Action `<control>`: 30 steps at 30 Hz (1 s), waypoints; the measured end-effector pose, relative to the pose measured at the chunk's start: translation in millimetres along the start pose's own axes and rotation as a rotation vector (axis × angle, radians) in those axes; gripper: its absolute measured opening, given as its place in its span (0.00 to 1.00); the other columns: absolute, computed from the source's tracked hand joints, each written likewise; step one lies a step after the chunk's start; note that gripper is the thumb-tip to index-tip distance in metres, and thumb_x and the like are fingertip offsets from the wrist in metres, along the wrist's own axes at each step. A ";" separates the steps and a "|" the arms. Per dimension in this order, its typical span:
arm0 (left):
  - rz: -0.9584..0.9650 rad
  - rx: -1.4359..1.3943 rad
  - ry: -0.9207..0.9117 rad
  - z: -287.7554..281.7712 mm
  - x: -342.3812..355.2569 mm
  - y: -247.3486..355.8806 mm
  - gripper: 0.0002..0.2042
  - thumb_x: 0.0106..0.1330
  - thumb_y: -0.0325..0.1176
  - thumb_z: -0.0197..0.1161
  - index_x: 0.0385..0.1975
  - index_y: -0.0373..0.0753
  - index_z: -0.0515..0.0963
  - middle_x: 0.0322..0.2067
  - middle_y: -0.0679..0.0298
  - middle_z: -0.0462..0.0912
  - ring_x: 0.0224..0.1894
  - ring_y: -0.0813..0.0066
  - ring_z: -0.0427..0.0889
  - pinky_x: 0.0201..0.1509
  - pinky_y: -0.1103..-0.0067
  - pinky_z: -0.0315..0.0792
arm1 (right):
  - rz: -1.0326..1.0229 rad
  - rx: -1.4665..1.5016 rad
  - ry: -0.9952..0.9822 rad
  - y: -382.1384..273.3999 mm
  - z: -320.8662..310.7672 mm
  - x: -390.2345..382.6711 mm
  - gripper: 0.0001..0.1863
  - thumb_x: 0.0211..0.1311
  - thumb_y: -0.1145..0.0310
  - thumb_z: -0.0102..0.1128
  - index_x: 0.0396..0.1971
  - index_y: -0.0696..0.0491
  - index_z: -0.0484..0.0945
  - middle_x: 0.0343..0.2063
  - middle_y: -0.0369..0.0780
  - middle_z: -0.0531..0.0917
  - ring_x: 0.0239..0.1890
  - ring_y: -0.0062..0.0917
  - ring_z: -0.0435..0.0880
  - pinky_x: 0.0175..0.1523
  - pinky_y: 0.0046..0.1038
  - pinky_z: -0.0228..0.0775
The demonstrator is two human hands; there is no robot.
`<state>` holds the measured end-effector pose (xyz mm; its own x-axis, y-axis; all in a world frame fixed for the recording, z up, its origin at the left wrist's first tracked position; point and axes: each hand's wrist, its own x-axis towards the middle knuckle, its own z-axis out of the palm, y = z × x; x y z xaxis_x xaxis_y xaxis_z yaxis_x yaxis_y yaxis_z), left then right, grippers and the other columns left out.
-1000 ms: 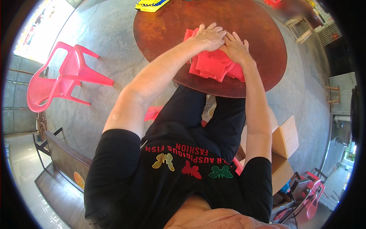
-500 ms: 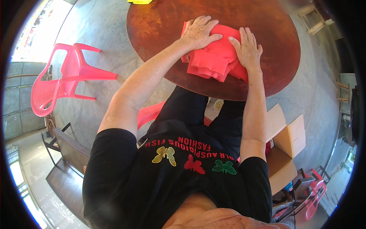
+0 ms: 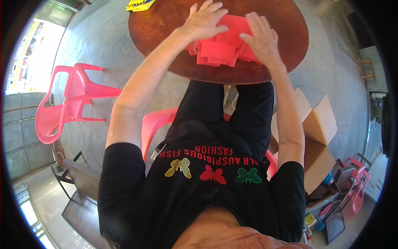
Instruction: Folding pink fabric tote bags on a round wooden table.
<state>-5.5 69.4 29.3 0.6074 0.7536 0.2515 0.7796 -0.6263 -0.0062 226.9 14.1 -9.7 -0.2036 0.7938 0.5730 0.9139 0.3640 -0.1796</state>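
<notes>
A folded red garment (image 3: 219, 50) lies bundled near the front edge of a round brown table (image 3: 286, 45). Its ribbed-looking bands face me. My left hand (image 3: 204, 21), with a ring on one finger, is spread over the garment's upper left side. On the other side my right hand (image 3: 263, 39) has its fingers stretched out at the upper right edge of the cloth. Neither hand grips the fabric. Whether the palms touch it or hover just above is hard to tell.
A yellow packet (image 3: 141, 4) rests at the table's far left edge. A pink plastic chair (image 3: 74, 97) stands on the left, and another pink chair (image 3: 155, 124) is under me. To my right is an open cardboard box (image 3: 321, 124). Dark furniture (image 3: 85, 182) stands at lower left.
The whole view has shifted, with the table higher in the picture and more of the yellow packet showing. My right hand's fingers have lifted and spread a little at the garment's edge.
</notes>
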 end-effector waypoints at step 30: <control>0.090 -0.058 -0.095 18.2 -37.3 -50.4 0.35 0.57 0.17 0.57 0.66 0.53 0.66 0.69 0.68 0.64 0.72 0.64 0.60 0.67 0.61 0.65 | -0.259 0.000 -0.372 40.4 8.1 37.1 0.38 0.56 0.75 0.56 0.69 0.40 0.63 0.70 0.33 0.63 0.73 0.32 0.58 0.70 0.42 0.57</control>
<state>-64.6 76.5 2.7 0.6884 0.7076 0.1596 0.7127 -0.7007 0.0323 253.5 62.2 -2.2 -0.5383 0.7975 0.2723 0.8160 0.5741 -0.0684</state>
